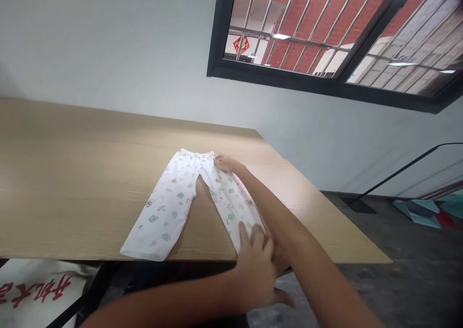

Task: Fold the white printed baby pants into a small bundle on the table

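Left hand point(255, 270) spreads open on white printed trousers point(173, 205), right hand point(224, 163) flat at their waistband point(197, 154).

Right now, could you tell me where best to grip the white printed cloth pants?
The pants are probably best gripped at the free leg's cuff, from the near side: it lies flat at the wooden table's edge, clear of the right hand and left hand.
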A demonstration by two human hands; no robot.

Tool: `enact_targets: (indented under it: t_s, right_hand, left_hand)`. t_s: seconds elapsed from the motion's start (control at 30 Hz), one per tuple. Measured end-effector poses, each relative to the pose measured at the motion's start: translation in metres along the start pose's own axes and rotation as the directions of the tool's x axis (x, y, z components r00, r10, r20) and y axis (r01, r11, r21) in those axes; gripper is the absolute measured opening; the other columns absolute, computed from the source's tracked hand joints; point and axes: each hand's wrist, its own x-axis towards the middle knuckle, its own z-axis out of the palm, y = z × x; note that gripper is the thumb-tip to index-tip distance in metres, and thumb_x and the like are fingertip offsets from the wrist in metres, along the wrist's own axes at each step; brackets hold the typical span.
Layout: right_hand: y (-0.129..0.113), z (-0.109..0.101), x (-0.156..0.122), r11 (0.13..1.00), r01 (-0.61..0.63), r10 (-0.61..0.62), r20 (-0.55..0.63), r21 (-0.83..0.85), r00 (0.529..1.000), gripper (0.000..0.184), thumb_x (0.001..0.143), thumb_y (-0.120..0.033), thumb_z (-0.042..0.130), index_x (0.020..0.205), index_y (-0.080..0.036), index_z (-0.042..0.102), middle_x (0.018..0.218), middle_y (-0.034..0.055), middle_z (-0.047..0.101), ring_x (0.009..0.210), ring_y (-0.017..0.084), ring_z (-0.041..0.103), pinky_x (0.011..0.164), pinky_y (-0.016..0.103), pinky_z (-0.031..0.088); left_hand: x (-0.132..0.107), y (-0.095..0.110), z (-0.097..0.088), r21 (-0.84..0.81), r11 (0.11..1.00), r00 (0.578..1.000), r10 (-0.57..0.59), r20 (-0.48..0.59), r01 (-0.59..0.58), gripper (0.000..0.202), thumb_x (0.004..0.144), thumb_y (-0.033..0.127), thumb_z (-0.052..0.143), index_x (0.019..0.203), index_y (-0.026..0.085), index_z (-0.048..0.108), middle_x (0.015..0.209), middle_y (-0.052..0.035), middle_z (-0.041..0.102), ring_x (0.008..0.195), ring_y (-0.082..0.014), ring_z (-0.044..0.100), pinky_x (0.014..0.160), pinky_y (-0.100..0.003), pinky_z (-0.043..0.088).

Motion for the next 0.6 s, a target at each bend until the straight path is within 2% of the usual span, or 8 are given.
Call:
enact_targets:
  t_s: [0.13, 0.23, 0.33, 0.43, 0.47, 0.5, 0.53, 0.6]
  right_hand:
    - [-0.005, -0.001, -0.003, 0.994, -0.066, 0.068, -0.015, 0.088, 0.998, 0.025, 0.081, -0.03, 0.045, 0.072, -0.013, 0.061, 0.099, 0.0116, 0.058, 0.116, 0.024, 0.041, 0.103, 0.036, 0.029]
    - [-0.008, -0.002, 0.001, 0.965, -0.145, 0.146, 0.012, 0.218, 0.989, 0.019, 0.075, -0.024, 0.049, 0.062, -0.012, 0.056, 0.067, 0.0091, 0.054, 0.089, 0.022, 0.052, 0.088, 0.034, 0.04]
    - [-0.011, -0.009, 0.001, 0.887, -0.191, 0.172, 0.085, 0.421, 0.981, 0.015, 0.073, -0.02, 0.043, 0.066, -0.011, 0.052, 0.053, 0.0033, 0.043, 0.062, 0.013, 0.049, 0.069, 0.027, 0.044]
    - [-0.021, -0.024, -0.002, 0.773, -0.153, 0.103, 0.116, 0.615, 0.988, 0.018, 0.076, -0.018, 0.033, 0.074, -0.011, 0.049, 0.053, 0.0016, 0.041, 0.053, 0.008, 0.043, 0.063, 0.021, 0.044]
    - [-0.027, -0.029, -0.003, 0.738, -0.124, 0.068, 0.109, 0.664, 0.992, 0.019, 0.077, -0.019, 0.031, 0.076, -0.011, 0.048, 0.056, 0.0024, 0.043, 0.054, 0.007, 0.044, 0.064, 0.021, 0.045]
    - [-0.034, -0.033, -0.003, 0.701, -0.095, 0.034, 0.1, 0.707, 0.994, 0.02, 0.077, -0.021, 0.029, 0.078, -0.011, 0.047, 0.061, 0.0037, 0.047, 0.057, 0.007, 0.046, 0.066, 0.021, 0.046]
    - [-0.044, -0.034, -0.003, 0.678, -0.059, -0.006, 0.086, 0.732, 0.996, 0.021, 0.078, -0.023, 0.029, 0.081, -0.012, 0.046, 0.068, 0.0052, 0.05, 0.061, 0.007, 0.048, 0.068, 0.02, 0.047]
    - [-0.067, -0.029, 0.001, 0.681, 0.016, -0.091, 0.063, 0.732, 0.994, 0.024, 0.079, -0.027, 0.028, 0.088, -0.013, 0.045, 0.085, 0.0072, 0.055, 0.072, 0.007, 0.053, 0.074, 0.021, 0.048]
  left_hand:
    - [-0.013, 0.009, 0.017, 0.022, 0.989, 0.983, -0.141, -0.114, 0.144, 0.048, 0.081, 0.042, 0.056, 0.121, 0.016, 0.05, 0.118, -0.0188, 0.052, 0.102, -0.0318, 0.052, 0.083, -0.051, 0.044]
    - [-0.006, 0.002, 0.018, -0.01, 0.967, 0.965, -0.256, -0.056, 0.256, 0.023, 0.086, 0.022, 0.046, 0.106, 0.016, 0.055, 0.095, -0.0148, 0.059, 0.087, -0.0266, 0.057, 0.069, -0.04, 0.047]
    - [-0.001, -0.004, 0.0, -0.101, 0.972, 0.976, -0.203, 0.084, 0.211, 0.012, 0.081, 0.014, 0.048, 0.089, 0.014, 0.056, 0.084, -0.0115, 0.059, 0.08, -0.0237, 0.057, 0.066, -0.035, 0.045]
    - [-0.014, -0.011, -0.041, -0.346, 0.894, 0.955, -0.293, 0.031, 0.286, 0.006, 0.078, 0.014, 0.047, 0.076, 0.016, 0.052, 0.078, -0.0067, 0.06, 0.072, -0.0181, 0.057, 0.061, -0.027, 0.043]
    - [-0.024, -0.015, -0.058, -0.449, 0.819, 0.911, -0.411, -0.021, 0.359, 0.008, 0.079, 0.015, 0.045, 0.074, 0.017, 0.05, 0.074, -0.0039, 0.059, 0.067, -0.0155, 0.056, 0.058, -0.025, 0.042]
    - [-0.037, -0.02, -0.075, -0.54, 0.72, 0.831, -0.552, -0.067, 0.435, 0.01, 0.081, 0.018, 0.043, 0.072, 0.019, 0.049, 0.069, -0.0011, 0.058, 0.062, -0.0132, 0.056, 0.055, -0.022, 0.04]
    - [-0.053, -0.027, -0.091, -0.613, 0.608, 0.724, -0.685, -0.083, 0.504, 0.012, 0.082, 0.024, 0.042, 0.072, 0.019, 0.048, 0.064, 0.0015, 0.056, 0.056, -0.0113, 0.054, 0.052, -0.02, 0.039]
    - [-0.087, -0.044, -0.115, -0.615, 0.419, 0.462, -0.881, -0.099, 0.668, 0.019, 0.082, 0.034, 0.043, 0.07, 0.021, 0.047, 0.054, 0.004, 0.052, 0.049, -0.011, 0.051, 0.049, -0.02, 0.036]
